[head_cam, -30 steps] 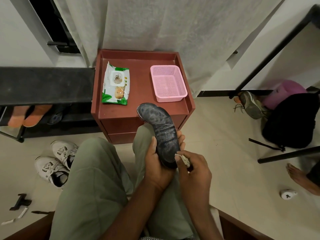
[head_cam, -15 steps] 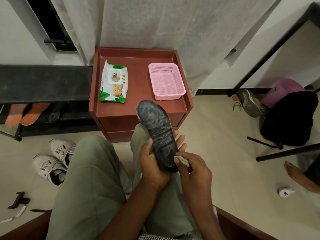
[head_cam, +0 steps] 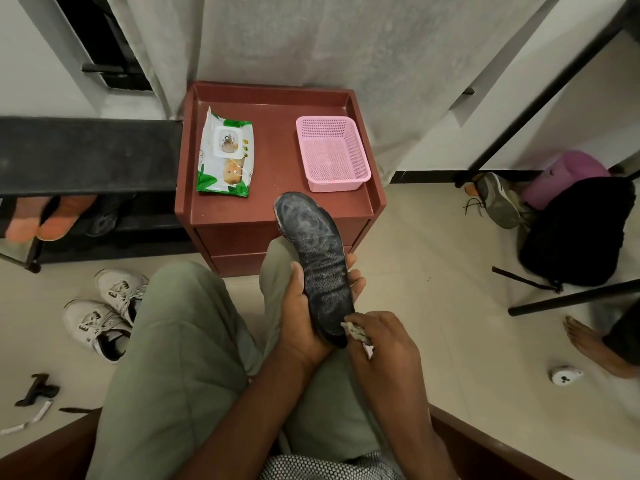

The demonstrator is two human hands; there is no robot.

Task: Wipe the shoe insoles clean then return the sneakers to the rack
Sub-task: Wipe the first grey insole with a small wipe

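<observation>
Over our lap, the dark insole (head_cam: 318, 268) stands tilted with its toe end toward the red bench (head_cam: 277, 209) and its heel end low between our hands. Our left hand (head_cam: 304, 320) grips it from underneath, thumb on the near edge and fingertips showing past the far edge. Our right hand (head_cam: 384, 344) is curled around a crumpled wipe (head_cam: 356, 332), pressing it against the heel end of the insole.

Compared with a second ago, very little has shifted: the wipe sat at the same heel spot then, and the insole has only risen and leaned slightly further toward the bench. We read that as short rubbing strokes on one stubborn patch, not a sweep along the length (the toe half shows grey, mottled marks, though we cannot tell whether that is dirt or wear). So the wiping step is mid-way at best, and the rest of the surface probably needs a pass.

The white sneakers (head_cam: 104, 313) lie on the floor to our left, near the black rack (head_cam: 86, 150), not yet returned. On the bench the wipes pack (head_cam: 225, 157) and a pink basket (head_cam: 332, 154) sit well apart from each other.
</observation>
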